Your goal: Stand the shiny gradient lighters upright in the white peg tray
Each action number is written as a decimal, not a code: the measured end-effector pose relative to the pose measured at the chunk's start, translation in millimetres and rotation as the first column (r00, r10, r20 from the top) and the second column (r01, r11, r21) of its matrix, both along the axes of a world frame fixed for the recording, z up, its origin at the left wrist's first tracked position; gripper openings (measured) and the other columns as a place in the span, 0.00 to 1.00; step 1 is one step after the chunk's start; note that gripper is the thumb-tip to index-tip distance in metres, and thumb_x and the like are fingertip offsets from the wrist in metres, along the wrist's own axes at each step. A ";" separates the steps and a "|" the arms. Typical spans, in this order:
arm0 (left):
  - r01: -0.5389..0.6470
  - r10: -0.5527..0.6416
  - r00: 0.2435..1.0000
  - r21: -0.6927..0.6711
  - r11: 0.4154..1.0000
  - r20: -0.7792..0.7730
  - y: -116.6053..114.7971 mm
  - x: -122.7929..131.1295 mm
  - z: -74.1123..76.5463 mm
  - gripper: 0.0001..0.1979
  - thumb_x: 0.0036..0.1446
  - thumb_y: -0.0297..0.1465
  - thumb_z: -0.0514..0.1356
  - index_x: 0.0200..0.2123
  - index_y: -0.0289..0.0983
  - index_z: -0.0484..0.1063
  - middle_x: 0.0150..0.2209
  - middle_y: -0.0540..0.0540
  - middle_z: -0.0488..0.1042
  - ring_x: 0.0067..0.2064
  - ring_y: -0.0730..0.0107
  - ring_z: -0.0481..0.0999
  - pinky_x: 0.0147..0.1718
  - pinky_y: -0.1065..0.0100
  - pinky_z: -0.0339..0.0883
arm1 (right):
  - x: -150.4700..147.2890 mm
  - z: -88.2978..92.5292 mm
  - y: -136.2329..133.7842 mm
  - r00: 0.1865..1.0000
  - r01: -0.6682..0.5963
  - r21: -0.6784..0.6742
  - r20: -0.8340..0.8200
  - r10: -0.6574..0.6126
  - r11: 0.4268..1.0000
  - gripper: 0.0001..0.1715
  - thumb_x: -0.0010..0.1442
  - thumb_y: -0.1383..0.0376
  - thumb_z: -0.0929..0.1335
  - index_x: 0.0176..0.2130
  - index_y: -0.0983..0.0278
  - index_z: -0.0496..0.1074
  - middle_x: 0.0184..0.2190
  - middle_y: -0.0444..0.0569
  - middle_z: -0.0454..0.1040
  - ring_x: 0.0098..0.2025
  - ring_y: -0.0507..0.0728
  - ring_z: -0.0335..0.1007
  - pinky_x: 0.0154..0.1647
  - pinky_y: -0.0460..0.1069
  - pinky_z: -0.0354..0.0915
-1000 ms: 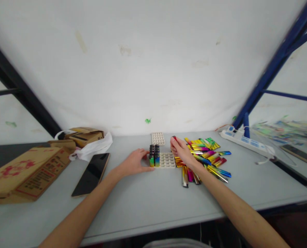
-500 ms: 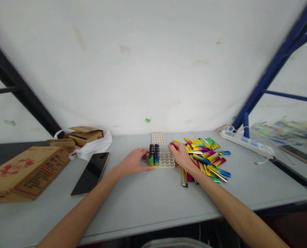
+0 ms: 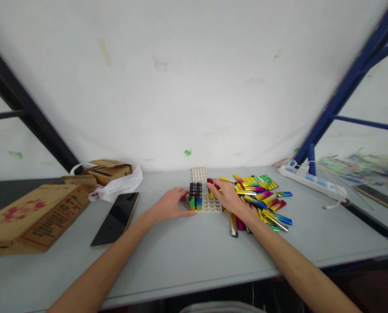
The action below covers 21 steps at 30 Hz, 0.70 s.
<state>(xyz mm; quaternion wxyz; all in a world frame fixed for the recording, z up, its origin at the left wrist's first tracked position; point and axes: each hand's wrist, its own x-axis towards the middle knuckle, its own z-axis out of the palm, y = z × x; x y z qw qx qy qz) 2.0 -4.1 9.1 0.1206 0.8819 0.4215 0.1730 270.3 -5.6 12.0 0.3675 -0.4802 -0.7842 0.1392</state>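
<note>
A white tray with rows of round holes (image 3: 213, 208) lies on the table before me. At its left end several lighters (image 3: 195, 201) with black tops and shiny green, yellow and blue bodies stand upright in two columns. My left hand (image 3: 172, 204) is curved round that end, thumb at the front corner and fingers at the left side. My right hand (image 3: 226, 194) pinches a red-and-yellow lighter (image 3: 210, 191), held upright at the tray's holes right of the columns. Whether its lower end is in a hole I cannot tell. Beside this hand spreads a pile of shiny coloured lighters (image 3: 262, 198).
Behind the tray lies a second white holed tray (image 3: 199, 174). To the left are a dark phone or tablet (image 3: 117, 219), a cardboard box (image 3: 40, 217) and a white plastic bag (image 3: 122, 184) with a smaller box (image 3: 107, 171). A power strip (image 3: 311, 179) sits at the right.
My right hand has moved left from the pile's edge to the tray, and the red-and-yellow lighter now stands upright in its fingers. My left hand has stayed in place.
</note>
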 end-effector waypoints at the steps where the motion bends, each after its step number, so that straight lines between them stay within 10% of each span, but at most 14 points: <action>1: 0.001 -0.001 1.000 -0.003 1.000 0.001 -0.3 0.1 0.3 0.28 0.51 0.56 0.70 0.41 0.39 0.78 0.40 0.43 0.79 0.41 0.53 0.78 0.43 0.59 0.69 | 0.0 -1.4 1.0 1.000 0.024 -0.023 0.017 -0.024 0.999 0.23 0.77 0.52 0.62 0.32 0.60 0.66 0.28 0.46 0.73 0.32 0.57 0.69 0.37 0.50 0.62; 14: -0.011 0.011 1.000 -0.002 1.000 -0.004 -0.7 -0.7 -0.1 0.28 0.51 0.57 0.69 0.41 0.39 0.78 0.40 0.43 0.79 0.42 0.52 0.78 0.44 0.58 0.70 | 4.0 -9.3 8.5 0.919 -0.175 0.050 0.366 0.145 0.983 0.09 0.75 0.61 0.68 0.45 0.65 0.74 0.43 0.56 0.79 0.45 0.61 0.75 0.48 0.53 0.69; 21: 0.008 -0.008 1.000 0.015 1.000 0.000 0.8 -1.3 -2.0 0.29 0.53 0.58 0.69 0.42 0.39 0.77 0.40 0.43 0.79 0.42 0.53 0.78 0.44 0.58 0.71 | 31.6 0.9 16.9 0.987 -0.016 0.127 0.162 -0.005 0.992 0.15 0.77 0.64 0.63 0.50 0.64 0.78 0.47 0.56 0.82 0.50 0.60 0.78 0.57 0.55 0.70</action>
